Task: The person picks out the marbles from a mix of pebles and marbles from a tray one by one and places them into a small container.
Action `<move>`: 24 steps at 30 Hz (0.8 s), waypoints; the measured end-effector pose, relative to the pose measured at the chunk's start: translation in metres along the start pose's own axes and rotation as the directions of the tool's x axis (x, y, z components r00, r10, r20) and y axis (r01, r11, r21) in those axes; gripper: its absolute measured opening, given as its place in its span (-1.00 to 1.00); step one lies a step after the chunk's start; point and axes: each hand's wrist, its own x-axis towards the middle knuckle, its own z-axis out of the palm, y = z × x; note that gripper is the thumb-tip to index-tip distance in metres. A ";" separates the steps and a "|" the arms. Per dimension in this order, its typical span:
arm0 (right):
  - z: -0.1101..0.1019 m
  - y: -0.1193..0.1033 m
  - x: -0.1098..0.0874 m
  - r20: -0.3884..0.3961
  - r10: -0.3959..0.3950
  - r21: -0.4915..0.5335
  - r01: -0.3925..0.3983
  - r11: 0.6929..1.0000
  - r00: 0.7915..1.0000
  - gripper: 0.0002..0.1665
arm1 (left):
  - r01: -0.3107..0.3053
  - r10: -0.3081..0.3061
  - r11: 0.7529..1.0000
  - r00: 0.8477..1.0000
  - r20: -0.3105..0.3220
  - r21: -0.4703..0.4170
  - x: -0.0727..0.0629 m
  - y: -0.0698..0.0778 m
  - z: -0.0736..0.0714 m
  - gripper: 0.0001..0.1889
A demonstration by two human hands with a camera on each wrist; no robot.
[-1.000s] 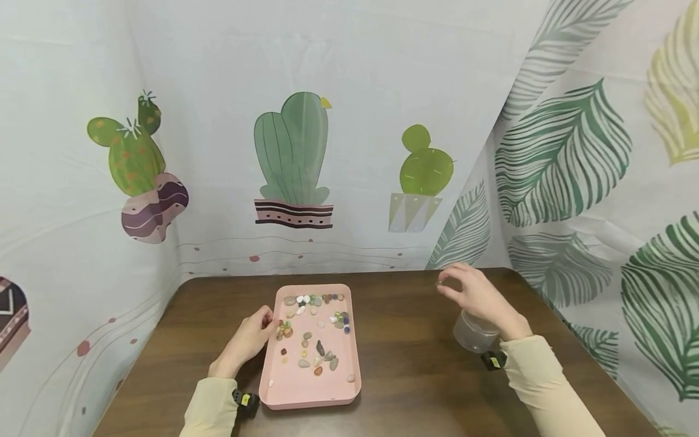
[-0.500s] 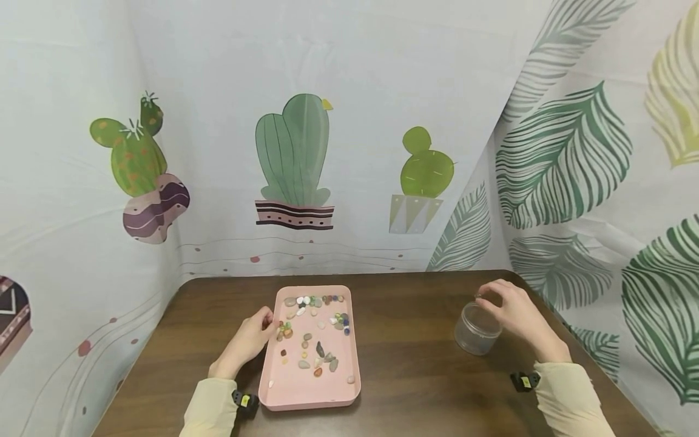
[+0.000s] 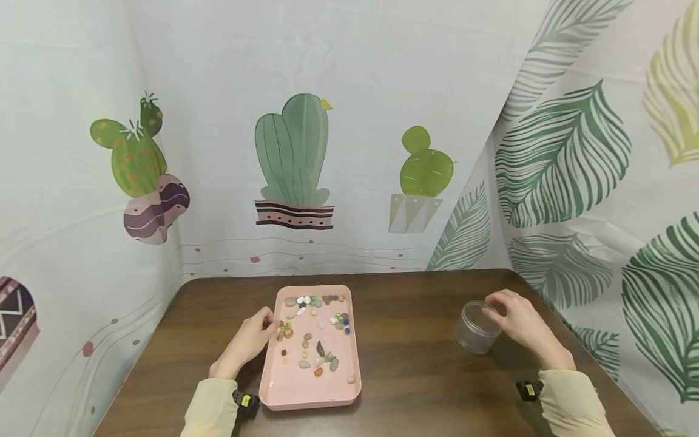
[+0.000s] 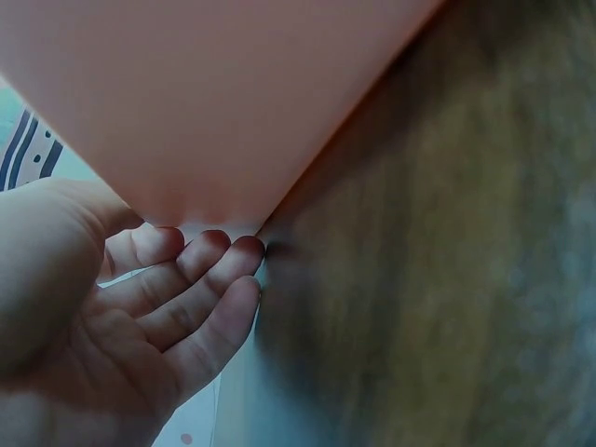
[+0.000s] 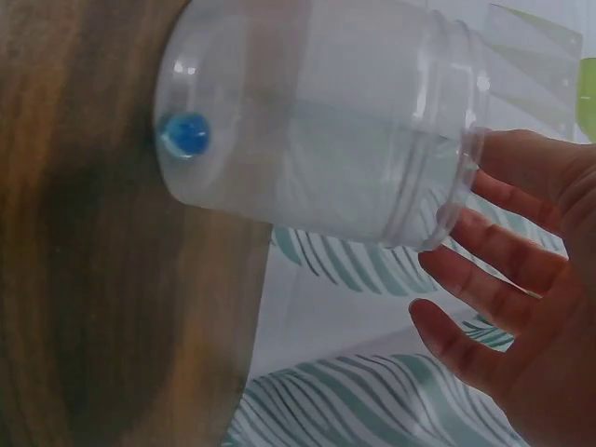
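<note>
Your left hand [image 3: 246, 335] grips the side of the pink tray [image 3: 306, 389], which bears scattered stones [image 3: 320, 349] toward the left edge of the table [image 3: 406, 358]. Your right hand [image 3: 521, 321], fingers loosely parted, grasping nothing visible, is at the rim of the clear jar [image 3: 472, 341], near the right edge; a blue piece [image 5: 187, 135] lies inside.

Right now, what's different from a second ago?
The right hand moved right and a bit nearer, to the top of the jar. The tiny thing it pinched no longer shows in its fingers; a blue marble is in the jar. The left hand and the tray stayed put.
</note>
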 end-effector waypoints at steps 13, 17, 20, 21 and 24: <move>0.011 0.005 -0.003 0.049 0.020 0.014 -0.020 1.000 0.999 -0.82 | -0.032 0.032 0.999 0.999 -0.030 0.006 -0.004 0.002 0.000 -0.85; 0.013 0.005 -0.003 0.081 0.041 0.023 -0.043 0.999 0.996 -0.83 | -0.038 0.038 0.999 0.999 -0.037 0.005 -0.004 0.002 0.000 -0.84; 0.015 0.005 -0.003 0.107 0.059 0.032 -0.062 0.998 0.993 -0.84 | -0.037 0.037 0.999 0.999 -0.036 0.008 -0.003 0.001 0.000 -0.84; 0.015 0.005 -0.003 0.118 0.065 0.036 -0.070 0.997 0.991 -0.84 | -0.031 0.032 0.999 0.999 -0.035 0.009 -0.002 0.001 0.000 -0.84; 0.016 0.005 -0.004 0.139 0.086 0.043 -0.092 0.995 0.987 -0.84 | -0.027 0.028 1.000 0.999 -0.032 0.015 -0.002 0.000 0.000 -0.84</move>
